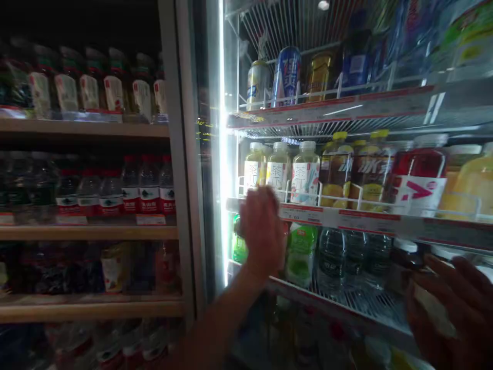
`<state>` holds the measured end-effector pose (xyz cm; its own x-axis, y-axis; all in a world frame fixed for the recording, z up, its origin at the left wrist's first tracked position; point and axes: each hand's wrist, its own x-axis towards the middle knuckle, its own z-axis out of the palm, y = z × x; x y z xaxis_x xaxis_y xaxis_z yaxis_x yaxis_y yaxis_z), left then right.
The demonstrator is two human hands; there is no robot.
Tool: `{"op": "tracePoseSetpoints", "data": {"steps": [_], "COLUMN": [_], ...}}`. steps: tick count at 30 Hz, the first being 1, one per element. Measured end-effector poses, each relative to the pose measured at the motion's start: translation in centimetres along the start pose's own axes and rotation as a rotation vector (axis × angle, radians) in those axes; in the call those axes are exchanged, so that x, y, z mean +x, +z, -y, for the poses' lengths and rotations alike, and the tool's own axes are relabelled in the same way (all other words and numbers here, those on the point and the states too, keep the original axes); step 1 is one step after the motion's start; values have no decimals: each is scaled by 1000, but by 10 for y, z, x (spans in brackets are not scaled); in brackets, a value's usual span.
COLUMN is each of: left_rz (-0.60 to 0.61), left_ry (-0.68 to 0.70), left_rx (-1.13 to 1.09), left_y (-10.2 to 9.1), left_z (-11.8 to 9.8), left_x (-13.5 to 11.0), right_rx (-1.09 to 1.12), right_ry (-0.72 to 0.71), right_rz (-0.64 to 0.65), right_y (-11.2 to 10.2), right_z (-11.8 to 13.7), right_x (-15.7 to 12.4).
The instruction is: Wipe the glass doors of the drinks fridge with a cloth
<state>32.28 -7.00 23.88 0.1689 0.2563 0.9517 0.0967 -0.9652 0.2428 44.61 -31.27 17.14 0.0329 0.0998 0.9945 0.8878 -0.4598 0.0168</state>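
My left hand reaches into a lit drinks fridge, with its back towards me. It is in front of the price rail of the middle shelf, beside a green-labelled bottle on the shelf below. Its fingers are smeared and point up towards the pale tea bottles. Whether it grips anything does not show. My right hand is at the lower right, close to the camera, with its fingers stretched out to the left. A pale patch lies under them, and I cannot make out what it is.
The fridge's top wire shelf holds cans. The middle shelf holds tea, brown, red and yellow drinks, and dark water bottles stand below. Left of the fridge frame, dim wooden shelves carry red-labelled water bottles.
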Motion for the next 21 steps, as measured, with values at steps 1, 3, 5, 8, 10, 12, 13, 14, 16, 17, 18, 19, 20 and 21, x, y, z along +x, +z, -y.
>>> {"op": "tracePoseSetpoints", "data": {"steps": [1, 3, 5, 8, 10, 12, 13, 14, 16, 17, 18, 19, 20, 21], "left_rz": [131, 270, 270, -75, -354, -252, -20, 77, 241, 268, 283, 283, 199, 129], "left_ry": [134, 238, 263, 107, -96, 44, 241, 334, 468, 478, 469, 430, 347, 246], "left_rx": [-66, -153, -187, -109, -45, -108, -167, -210, -289, -312, -327, -333, -279, -254], "left_y": [12, 21, 9, -17, -13, 9, 22, 33, 39, 33, 22, 9, -4, -15], "left_z": [-21, -47, -37, 20, 38, 17, -5, -28, -63, -67, -60, -45, -23, 0], "left_x": [-14, -34, -34, -7, 4, -5, -16, -27, -41, -41, -35, -24, -11, 4], "right_rx": [-20, -55, -138, -281, -302, -309, -325, -341, -372, -378, -372, -356, -336, -317], "right_ry": [-97, -202, -176, -64, -34, -9, 4, 6, -16, -35, -54, -66, -70, -64], "right_rz": [41, 80, 73, -21, -19, 5, 9, 8, 37, 70, 112, 153, 184, 200], "right_y": [-5, -20, -38, -62, -63, -54, -48, -44, -45, -50, -57, -64, -71, -75], "right_z": [0, -3, -14, -32, -32, -25, -21, -18, -18, -20, -23, -25, -27, -27], "right_x": [6, 16, 21, 18, 9, -1, -5, -8, -12, -12, -11, -10, -9, -8]}}
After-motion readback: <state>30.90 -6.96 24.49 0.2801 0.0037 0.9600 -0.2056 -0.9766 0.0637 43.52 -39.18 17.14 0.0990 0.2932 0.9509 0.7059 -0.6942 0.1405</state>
